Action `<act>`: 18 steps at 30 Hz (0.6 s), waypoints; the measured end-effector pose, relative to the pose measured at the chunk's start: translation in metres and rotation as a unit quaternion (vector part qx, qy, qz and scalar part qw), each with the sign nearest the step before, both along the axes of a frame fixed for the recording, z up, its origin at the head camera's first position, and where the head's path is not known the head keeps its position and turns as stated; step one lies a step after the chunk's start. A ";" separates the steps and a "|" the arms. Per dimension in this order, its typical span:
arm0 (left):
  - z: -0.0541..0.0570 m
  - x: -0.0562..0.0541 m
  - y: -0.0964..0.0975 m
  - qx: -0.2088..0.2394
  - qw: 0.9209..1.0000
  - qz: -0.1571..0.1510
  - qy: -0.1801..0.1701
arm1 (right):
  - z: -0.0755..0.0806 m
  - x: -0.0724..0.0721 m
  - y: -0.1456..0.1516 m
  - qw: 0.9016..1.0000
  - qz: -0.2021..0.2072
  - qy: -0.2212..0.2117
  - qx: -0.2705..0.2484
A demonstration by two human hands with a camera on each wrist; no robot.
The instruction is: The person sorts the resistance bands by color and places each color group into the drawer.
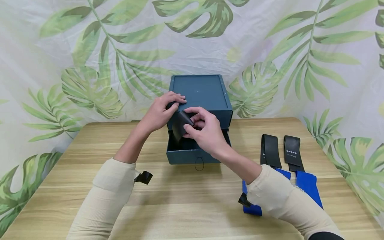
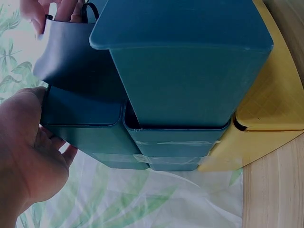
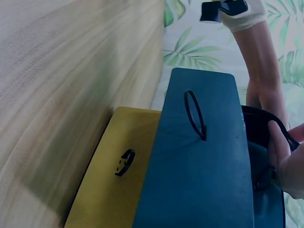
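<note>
Fabric [image 1: 141, 90] printed with green leaves hangs behind the wood-grain counter [image 1: 90, 150]. Leftmost at the counter is a cream left sleeve [image 1: 111, 190], with a black tab [image 1: 144, 177] sticking out from its cuff. The left hand [image 1: 159, 111] lies at the upper left front corner of a dark blue cabinet [image 1: 198, 90], its fingers over the top edge and its thumb lower; whether they clamp on anything I cannot tell. Just beside it, a wide black band [image 1: 178, 126] hangs bent above the left part of the cabinet's pulled-out drawer [image 1: 186, 157], which carries a thin black loop pull [image 1: 199, 164]. The right hand [image 1: 207, 130] pinches that band between thumb and fingers. Below the blue drawer, the right wrist view shows a yellow drawer [image 3: 104, 175] with its own black pull [image 3: 125, 162]. Farther right, blue bands [image 1: 309, 188] lie partly hidden under the right sleeve [image 1: 282, 193]. Near them lie two folded black bands, the left one [image 1: 272, 151] just beside the right one [image 1: 292, 146], which bears a row of white dots.
</note>
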State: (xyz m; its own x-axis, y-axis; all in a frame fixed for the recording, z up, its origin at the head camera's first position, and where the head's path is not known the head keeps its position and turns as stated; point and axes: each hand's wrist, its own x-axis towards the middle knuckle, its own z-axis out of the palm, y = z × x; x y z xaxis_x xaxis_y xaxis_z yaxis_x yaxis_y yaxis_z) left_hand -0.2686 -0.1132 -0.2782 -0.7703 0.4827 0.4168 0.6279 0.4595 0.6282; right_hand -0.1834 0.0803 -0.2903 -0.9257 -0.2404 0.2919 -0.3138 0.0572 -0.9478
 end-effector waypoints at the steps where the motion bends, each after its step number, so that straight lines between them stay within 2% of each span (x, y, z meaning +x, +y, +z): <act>1: 0.000 0.000 0.000 0.000 1.000 0.001 0.001 | -0.002 0.000 -0.001 1.000 0.000 0.019 0.011; 5: 0.000 0.000 0.000 -0.001 1.000 0.000 0.004 | -0.006 0.002 0.000 0.992 -0.025 0.099 0.074; 11: 0.000 0.000 -0.001 -0.002 1.000 -0.001 0.006 | -0.009 0.005 0.006 0.966 -0.085 0.193 0.151; 15: 0.000 0.000 -0.001 -0.006 1.000 0.000 0.005 | -0.012 0.009 0.011 0.952 -0.105 0.226 0.178; 18: 0.000 0.000 -0.001 -0.005 1.000 0.000 0.003 | -0.015 0.011 0.016 0.950 -0.107 0.225 0.191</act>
